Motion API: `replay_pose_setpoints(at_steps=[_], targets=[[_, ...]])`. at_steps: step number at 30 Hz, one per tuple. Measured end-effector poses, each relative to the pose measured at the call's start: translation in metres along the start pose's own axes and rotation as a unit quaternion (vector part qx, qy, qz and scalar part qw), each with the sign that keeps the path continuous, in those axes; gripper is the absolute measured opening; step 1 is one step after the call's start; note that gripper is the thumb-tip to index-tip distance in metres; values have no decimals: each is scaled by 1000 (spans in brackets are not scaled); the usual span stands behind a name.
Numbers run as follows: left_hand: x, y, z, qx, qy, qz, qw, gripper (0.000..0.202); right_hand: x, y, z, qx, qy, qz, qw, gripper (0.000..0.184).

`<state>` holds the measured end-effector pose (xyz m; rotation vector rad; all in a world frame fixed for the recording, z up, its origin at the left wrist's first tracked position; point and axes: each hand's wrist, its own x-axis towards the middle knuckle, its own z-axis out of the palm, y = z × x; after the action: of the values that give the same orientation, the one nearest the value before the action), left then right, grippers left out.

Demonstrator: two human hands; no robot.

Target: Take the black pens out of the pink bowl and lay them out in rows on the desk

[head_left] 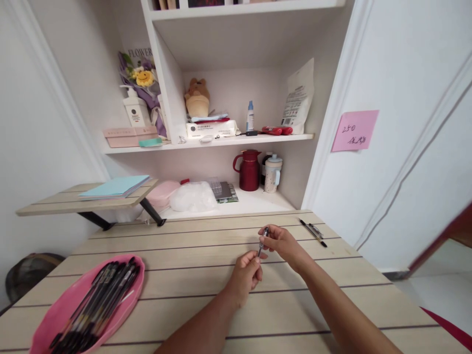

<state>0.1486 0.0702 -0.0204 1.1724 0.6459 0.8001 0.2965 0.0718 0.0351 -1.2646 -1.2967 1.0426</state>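
Note:
Between my two hands, above the middle of the desk, is a slim pen (pixel 261 246) with a dark upper end and a clear lower part. My left hand (pixel 248 275) closes round its lower end. The thumb and fingers of my right hand (pixel 278 242) pinch its upper end. To the right of my right hand, a black pen (pixel 313 233) lies on the desk. Beside it is a short clear and black pen part (pixel 316 230), whose exact kind I cannot make out. A pink tray (pixel 138 280) at the left holds several black pens (pixel 98 305).
The slatted wooden desk (pixel 184 309) meets a white shelf unit (pixel 221 143). A small raised stand (pixel 44 204) bears blue paper (pixel 114 187) at the left. Behind the desk stand a red jug (pixel 250 171) and a pale cup (pixel 273 174). A pink note (pixel 355 130) hangs on the right wall.

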Motion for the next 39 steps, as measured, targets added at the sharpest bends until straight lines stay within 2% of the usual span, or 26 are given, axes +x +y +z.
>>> replay_pose_setpoints(at_steps=[13,39], targets=[[-1,0,0,-3,-2,-8,1000,42,-1,2,4,15,-18,13,1000,19],[-3,2,4,6,16,-5,1000,41,3,13,6,46,-22,3,999,26]])
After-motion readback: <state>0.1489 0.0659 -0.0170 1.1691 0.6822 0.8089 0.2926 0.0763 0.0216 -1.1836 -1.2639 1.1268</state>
